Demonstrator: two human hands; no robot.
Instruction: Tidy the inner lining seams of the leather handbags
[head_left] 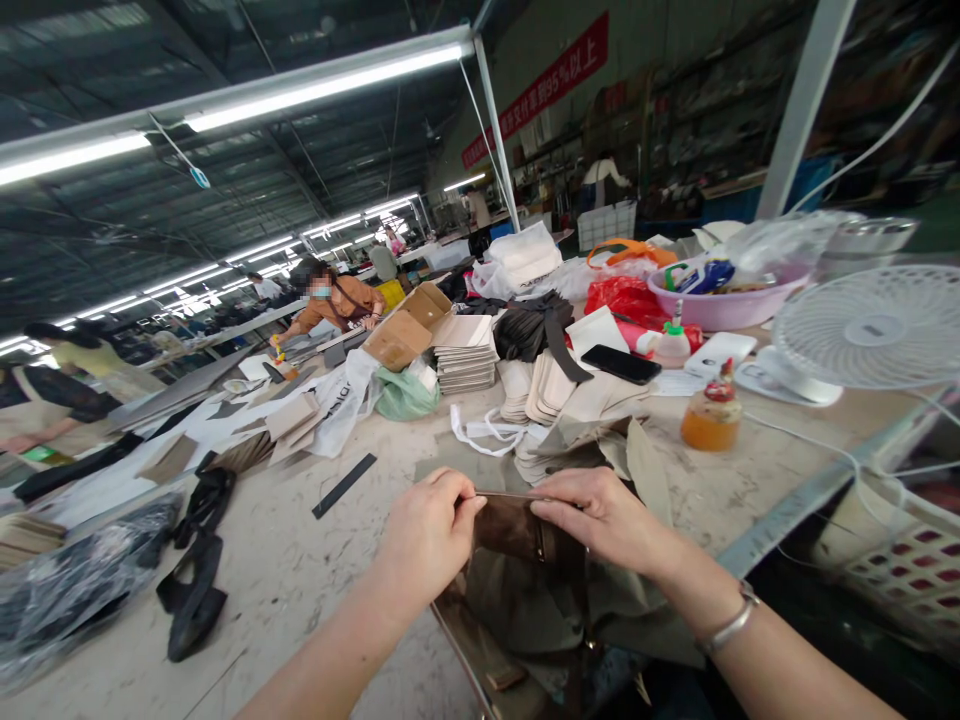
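My left hand (431, 525) pinches the top edge of an olive-green fabric piece with brown panels (525, 595), thumb pressed against the fingers. A short way to the right, my right hand (600, 510) grips the same edge, so that the edge runs fairly straight between both hands. Small gold-coloured metal bits show on the piece, which looks like part of a bag and hangs over the table's near edge. Just beyond the hands lie more olive fabric pieces (649, 470). A bracelet circles my right wrist.
A bottle of orange liquid (709, 420), a black phone (621, 364) and a white fan (874, 325) stand or lie to the right. Stacked beige panels (465, 355) sit ahead. A dark strip (343, 486) and black straps (193, 590) lie left. A co-worker (337, 300) leans over the table beyond.
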